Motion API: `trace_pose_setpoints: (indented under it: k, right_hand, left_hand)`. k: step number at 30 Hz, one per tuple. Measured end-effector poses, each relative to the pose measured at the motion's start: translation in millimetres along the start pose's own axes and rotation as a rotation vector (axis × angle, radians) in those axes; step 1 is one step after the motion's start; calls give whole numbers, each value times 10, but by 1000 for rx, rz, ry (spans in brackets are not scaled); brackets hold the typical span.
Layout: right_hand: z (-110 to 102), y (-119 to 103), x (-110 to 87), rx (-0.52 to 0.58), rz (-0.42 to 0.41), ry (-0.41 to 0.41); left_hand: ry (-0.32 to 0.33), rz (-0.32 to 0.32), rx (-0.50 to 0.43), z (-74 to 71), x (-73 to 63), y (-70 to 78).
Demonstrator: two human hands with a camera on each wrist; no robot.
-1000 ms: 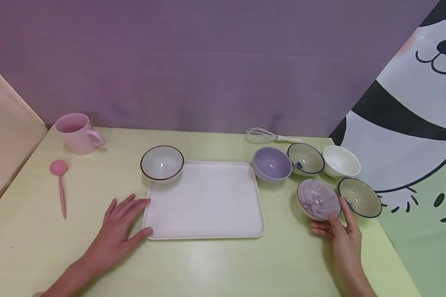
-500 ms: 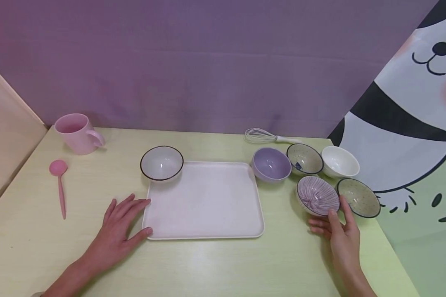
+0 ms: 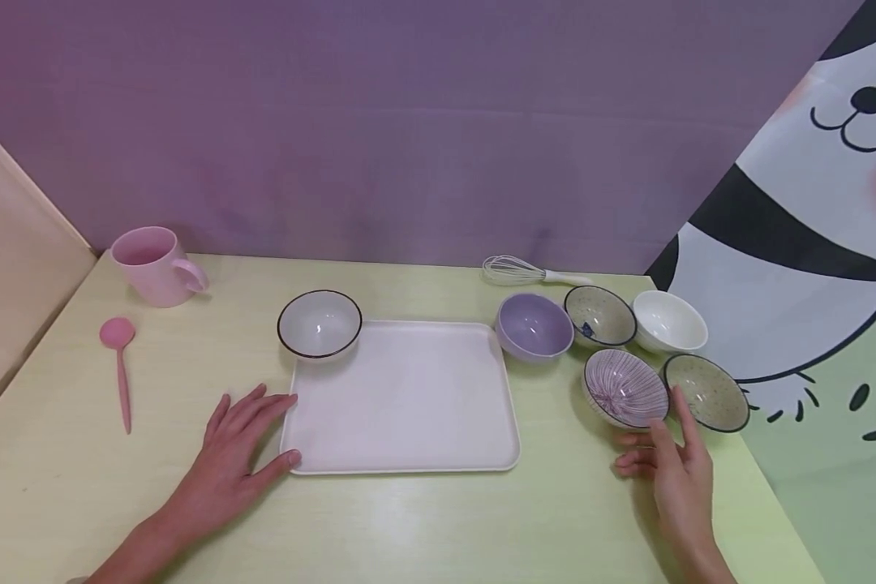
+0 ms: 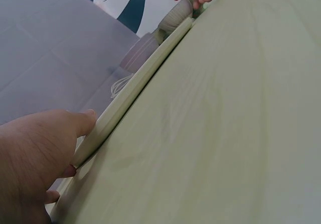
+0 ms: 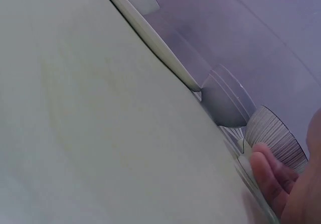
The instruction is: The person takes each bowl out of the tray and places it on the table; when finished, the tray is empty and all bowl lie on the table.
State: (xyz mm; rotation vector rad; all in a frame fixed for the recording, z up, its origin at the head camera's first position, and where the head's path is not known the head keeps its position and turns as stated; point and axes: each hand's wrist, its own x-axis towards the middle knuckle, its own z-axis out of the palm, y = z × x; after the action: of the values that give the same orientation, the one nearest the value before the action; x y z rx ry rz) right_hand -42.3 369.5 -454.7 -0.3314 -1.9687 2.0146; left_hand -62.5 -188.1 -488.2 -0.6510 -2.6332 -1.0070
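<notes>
My left hand [image 3: 226,462] lies spread at the left edge of the white rectangular tray [image 3: 409,397], its index fingertip and thumb tip at the rim. In the left wrist view the thumb and fingers of the left hand [image 4: 40,153] are beside the tray's edge. My right hand [image 3: 675,478] is just in front of the purple-striped bowl [image 3: 626,389], fingers loosely bent, with the thumb tip near its rim. The index finger extends between this bowl and the speckled bowl [image 3: 708,393] at the right. A white dark-rimmed bowl [image 3: 319,324] overlaps the tray's far left corner.
Around the striped bowl stand a plain purple bowl [image 3: 534,328], another speckled bowl [image 3: 600,316] and a white bowl [image 3: 670,322]. Behind them lies a whisk [image 3: 533,272]. A pink mug [image 3: 156,268] and pink spoon [image 3: 120,373] are at the left. A purple curtain [image 3: 380,138] hangs behind.
The striped bowl has shifted slightly away from me and levelled out on the table. My right hand has drawn back a little from it. The left hand has stayed at the tray.
</notes>
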Motion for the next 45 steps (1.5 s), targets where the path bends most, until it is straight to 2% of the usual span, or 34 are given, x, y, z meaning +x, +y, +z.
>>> trace_pose_setpoints:
  k: [5, 9, 15, 18, 25, 33, 45]
  right_hand:
    - [76, -76, -64, -33, -74, 95]
    - [159, -125, -116, -20, -176, 109]
    - [303, -185, -170, 26, -342, -19]
    - [421, -241, -184, 23, -384, -81]
    - [763, -336, -192, -4, -375, -184]
    - [1138, -345, -151, 52, -409, -367]
    - [1619, -334, -241, -55, -271, -520]
  left_hand:
    - [2, 2, 1, -1, 10, 14]
    - [-1, 1, 0, -9, 15, 16]
    - [0, 3, 1, -15, 18, 10]
    - [2, 5, 3, -12, 20, 7]
    - [4, 3, 3, -8, 25, 3]
    - [3, 2, 0, 0, 24, 7]
    - [6, 9, 11, 4, 3, 6]
